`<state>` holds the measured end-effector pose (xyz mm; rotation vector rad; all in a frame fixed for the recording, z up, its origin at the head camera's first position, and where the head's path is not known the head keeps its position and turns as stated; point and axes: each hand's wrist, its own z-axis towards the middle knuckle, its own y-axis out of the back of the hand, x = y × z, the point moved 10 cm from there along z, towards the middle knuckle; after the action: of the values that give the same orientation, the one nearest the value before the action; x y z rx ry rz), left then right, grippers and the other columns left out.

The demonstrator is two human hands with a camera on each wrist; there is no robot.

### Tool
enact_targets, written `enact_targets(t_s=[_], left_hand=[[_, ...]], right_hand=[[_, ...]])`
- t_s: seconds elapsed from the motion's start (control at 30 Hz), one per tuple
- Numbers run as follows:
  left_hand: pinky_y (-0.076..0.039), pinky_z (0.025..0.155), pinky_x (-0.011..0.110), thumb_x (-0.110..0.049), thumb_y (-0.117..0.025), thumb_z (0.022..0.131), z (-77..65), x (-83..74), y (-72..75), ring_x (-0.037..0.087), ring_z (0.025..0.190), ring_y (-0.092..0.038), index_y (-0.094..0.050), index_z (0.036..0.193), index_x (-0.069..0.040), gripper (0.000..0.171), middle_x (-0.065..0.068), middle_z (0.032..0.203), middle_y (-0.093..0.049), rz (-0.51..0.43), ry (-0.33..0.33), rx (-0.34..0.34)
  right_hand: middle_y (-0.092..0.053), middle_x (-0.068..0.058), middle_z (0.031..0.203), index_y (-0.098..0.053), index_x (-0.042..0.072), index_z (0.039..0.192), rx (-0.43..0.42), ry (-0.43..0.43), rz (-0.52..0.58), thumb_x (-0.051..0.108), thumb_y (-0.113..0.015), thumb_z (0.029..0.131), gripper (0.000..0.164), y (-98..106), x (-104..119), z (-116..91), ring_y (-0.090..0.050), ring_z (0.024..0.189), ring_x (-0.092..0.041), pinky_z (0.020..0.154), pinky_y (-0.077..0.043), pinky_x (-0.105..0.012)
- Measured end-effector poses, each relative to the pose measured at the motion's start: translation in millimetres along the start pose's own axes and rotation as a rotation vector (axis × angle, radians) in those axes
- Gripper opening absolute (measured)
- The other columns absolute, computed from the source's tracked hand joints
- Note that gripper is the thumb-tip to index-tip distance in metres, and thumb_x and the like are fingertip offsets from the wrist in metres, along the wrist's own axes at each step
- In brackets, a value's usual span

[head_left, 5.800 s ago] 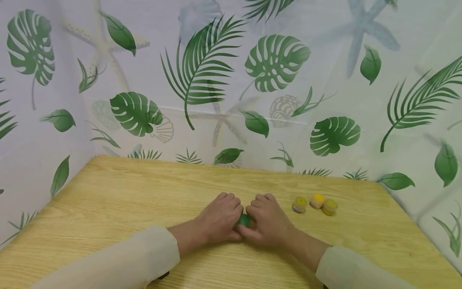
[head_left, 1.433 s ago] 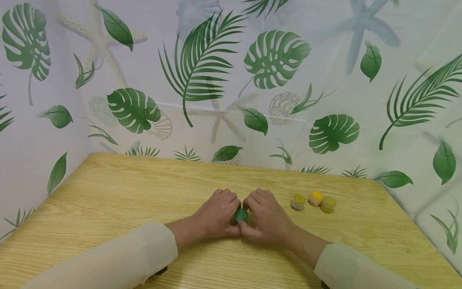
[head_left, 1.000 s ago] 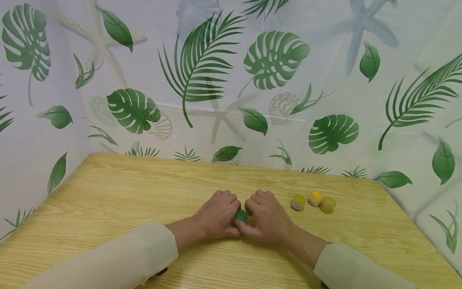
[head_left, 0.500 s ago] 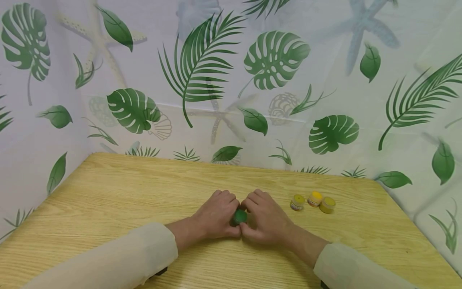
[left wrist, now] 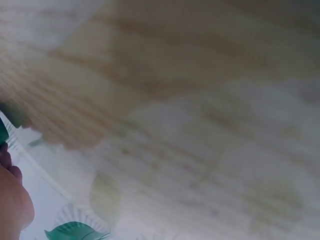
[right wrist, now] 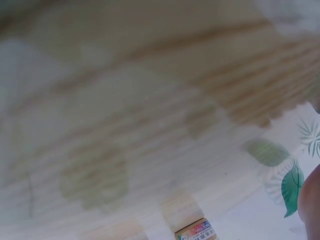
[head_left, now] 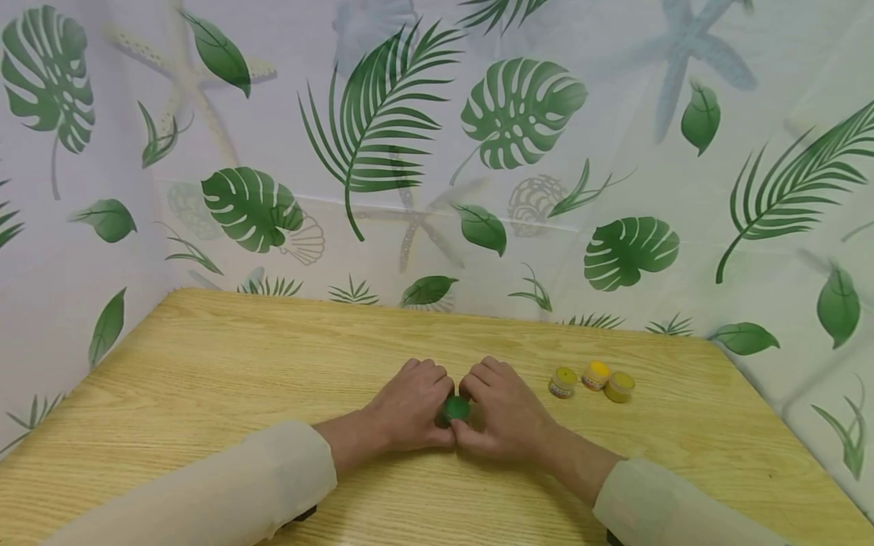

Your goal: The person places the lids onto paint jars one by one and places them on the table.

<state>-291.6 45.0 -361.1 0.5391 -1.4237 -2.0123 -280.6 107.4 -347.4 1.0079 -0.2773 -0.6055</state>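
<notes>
Near the middle of the table, in the head view, both hands meet around a small round jar with a green top (head_left: 457, 409). My left hand (head_left: 410, 406) grips its left side, fingers curled behind and thumb in front. My right hand (head_left: 505, 413) pinches it from the right between thumb and curled fingers. The jar's sides are mostly hidden by the hands. At the left edge of the left wrist view show part of the left hand (left wrist: 15, 205) and a green bit of the jar (left wrist: 3, 132). Only a sliver of the right hand (right wrist: 311, 202) appears in the right wrist view.
Right of the hands stand three small jars with yellowish tops: one apart (head_left: 564, 383), a brighter yellow one (head_left: 596, 375) and another beside it (head_left: 620, 387). A printed label faces the right wrist camera on one jar (right wrist: 196, 231). Leaf-patterned cloth (head_left: 382, 258) hangs behind the wooden table (head_left: 273, 349).
My right fingers stood slightly off the jar a second ago, then closed on it, and have since shifted a little. The left hand keeps its grip. The other jars have not moved.
</notes>
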Motion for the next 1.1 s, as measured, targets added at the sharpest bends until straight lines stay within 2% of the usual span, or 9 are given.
enact_targets(t_s=[0.17,0.3,0.37,0.47,0.57,0.63,0.83,1.1], left_hand=[[-0.035,0.072,0.025,-0.053,-0.071,0.081,-0.9,-2.8,1.2,0.010,0.074,-0.041,-0.061,0.084,-0.018,0.038,-0.008,0.078,-0.051,0.008,-0.018,-0.011],[-0.035,0.072,0.025,-0.056,-0.072,0.080,-1.2,-6.0,2.7,0.010,0.073,-0.041,-0.060,0.082,-0.018,0.040,-0.008,0.077,-0.050,0.016,-0.042,-0.032],[-0.036,0.072,0.025,-0.056,-0.073,0.079,-1.0,-6.6,2.8,0.009,0.072,-0.041,-0.059,0.081,-0.018,0.040,-0.008,0.077,-0.050,0.019,-0.045,-0.036],[-0.036,0.071,0.025,-0.055,-0.073,0.078,-0.8,-6.0,2.3,0.010,0.072,-0.042,-0.059,0.080,-0.018,0.040,-0.008,0.076,-0.050,0.012,-0.036,-0.032],[-0.036,0.072,0.025,-0.053,-0.074,0.077,-1.0,-3.9,1.1,0.010,0.074,-0.044,-0.060,0.083,-0.017,0.039,-0.008,0.077,-0.052,0.002,-0.017,-0.020],[-0.035,0.072,0.026,-0.053,-0.074,0.078,-1.3,-2.2,0.3,0.011,0.075,-0.044,-0.061,0.084,-0.017,0.039,-0.007,0.078,-0.052,-0.003,-0.002,-0.012],[-0.034,0.071,0.025,-0.055,-0.072,0.079,-1.9,-0.8,0.3,0.010,0.075,-0.045,-0.061,0.085,-0.017,0.039,-0.008,0.078,-0.052,-0.009,0.009,-0.019],[-0.033,0.071,0.024,-0.056,-0.072,0.080,-1.3,-1.4,0.3,0.009,0.074,-0.043,-0.061,0.083,-0.018,0.040,-0.009,0.078,-0.051,-0.006,0.010,-0.004]], right_hand=[[-0.044,0.008,0.073,-0.053,0.017,0.074,-0.035,0.013,-0.005,0.039,-0.066,0.079,0.025,2.3,0.9,0.1,-0.039,0.072,-0.011,0.067,-0.035,-0.027],[-0.034,0.010,0.065,-0.044,0.019,0.064,-0.062,-0.002,0.000,0.048,-0.063,0.088,0.042,4.8,-0.6,-0.6,-0.031,0.064,-0.009,0.063,-0.030,-0.025],[-0.036,0.010,0.064,-0.045,0.019,0.064,-0.065,-0.023,0.005,0.054,-0.060,0.092,0.047,5.8,-2.2,-0.8,-0.031,0.064,-0.009,0.063,-0.031,-0.025],[-0.048,0.009,0.071,-0.055,0.019,0.073,-0.040,-0.061,0.022,0.055,-0.059,0.092,0.041,5.0,-4.9,-0.6,-0.038,0.069,-0.009,0.067,-0.037,-0.027],[-0.057,0.007,0.083,-0.063,0.017,0.089,-0.005,-0.072,0.046,0.045,-0.064,0.087,0.027,2.3,-5.1,-0.2,-0.045,0.079,-0.010,0.072,-0.041,-0.029],[-0.058,0.007,0.087,-0.064,0.017,0.093,0.009,-0.061,0.055,0.038,-0.066,0.083,0.023,0.7,-3.6,0.1,-0.046,0.082,-0.010,0.074,-0.041,-0.029],[-0.055,0.007,0.087,-0.063,0.017,0.093,0.009,-0.027,0.051,0.035,-0.067,0.077,0.024,-0.4,0.1,0.3,-0.045,0.083,-0.010,0.073,-0.040,-0.028],[-0.053,0.006,0.081,-0.059,0.017,0.085,-0.022,-0.015,0.009,0.035,-0.066,0.078,0.021,1.2,1.6,0.0,-0.045,0.079,-0.011,0.070,-0.039,-0.028]])
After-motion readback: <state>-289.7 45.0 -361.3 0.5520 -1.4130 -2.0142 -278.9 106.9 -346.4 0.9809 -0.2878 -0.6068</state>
